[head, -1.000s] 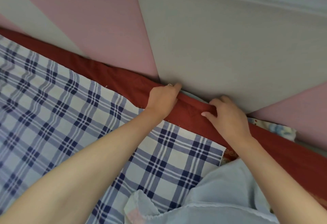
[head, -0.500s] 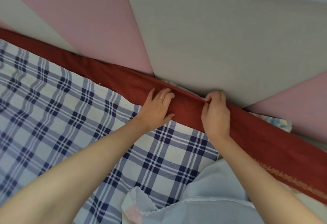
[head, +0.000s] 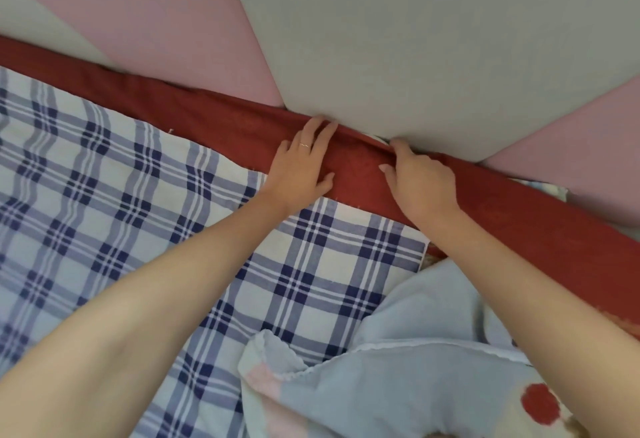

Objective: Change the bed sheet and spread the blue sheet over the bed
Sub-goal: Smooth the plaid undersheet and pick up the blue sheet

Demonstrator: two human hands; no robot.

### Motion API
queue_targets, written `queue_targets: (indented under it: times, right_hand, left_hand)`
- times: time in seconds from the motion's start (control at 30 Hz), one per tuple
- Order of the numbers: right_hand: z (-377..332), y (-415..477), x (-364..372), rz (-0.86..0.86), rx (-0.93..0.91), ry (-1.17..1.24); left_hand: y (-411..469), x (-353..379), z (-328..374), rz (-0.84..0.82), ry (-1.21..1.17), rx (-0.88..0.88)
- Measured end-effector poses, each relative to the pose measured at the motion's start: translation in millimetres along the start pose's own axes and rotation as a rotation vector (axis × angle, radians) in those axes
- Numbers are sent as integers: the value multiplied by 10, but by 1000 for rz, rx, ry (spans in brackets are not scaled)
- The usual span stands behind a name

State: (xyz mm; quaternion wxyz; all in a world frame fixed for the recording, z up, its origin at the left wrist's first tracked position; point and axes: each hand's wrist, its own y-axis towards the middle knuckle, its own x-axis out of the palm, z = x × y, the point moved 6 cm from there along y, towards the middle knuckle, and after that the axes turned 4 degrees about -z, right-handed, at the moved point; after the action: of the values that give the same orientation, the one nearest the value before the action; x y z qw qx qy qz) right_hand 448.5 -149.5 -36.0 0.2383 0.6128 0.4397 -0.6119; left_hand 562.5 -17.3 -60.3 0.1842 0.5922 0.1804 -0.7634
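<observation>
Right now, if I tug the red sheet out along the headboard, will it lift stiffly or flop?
Probably floppy: the red sheet bunches into a soft fold in the right hand's grip. Likely light: it looks thin, lying smooth under the left hand. It may drag, as its far edge sits against the padded headboard.

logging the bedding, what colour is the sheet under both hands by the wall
Plain dark red sheet, seen best in the head view.
</observation>
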Motion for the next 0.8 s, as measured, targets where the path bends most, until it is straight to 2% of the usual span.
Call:
queue_targets:
  times: [0.1,0.2,0.27,0.33,0.4,0.5,0.6,0.67,0.73,0.8]
  right_hand:
    - [-66,73,62,-65,100,161]
    - [-43,175,246,-156,329,551]
    - [-73,225,354,-160,409,818]
    - [-169,190,342,-110,380,1022]
    - [-241,112,233,-5,234,930]
    - [-249,-50,197,144,80,787]
    - [-243,-96,204,213,39,846]
    - [-245,-97,134,301,23,954]
    - [-221,-76,116,349,50,1045]
    - [-200,-67,125,355,90,1070]
  left_hand:
    - [55,-6,6,-93,-59,-67]
    - [103,-31,35,-124,6,-32]
    - [122,-83,112,-61,41,73]
    - [128,-164,220,45,33,170]
    - [144,-229,298,94,19,171]
    - [190,-217,318,36,7,106]
    - [219,-259,256,15,52,41]
    - [237,-349,193,80,51,-41]
    - [227,-392,124,144,-6,-116]
    - [178,-349,78,160,-117,-114]
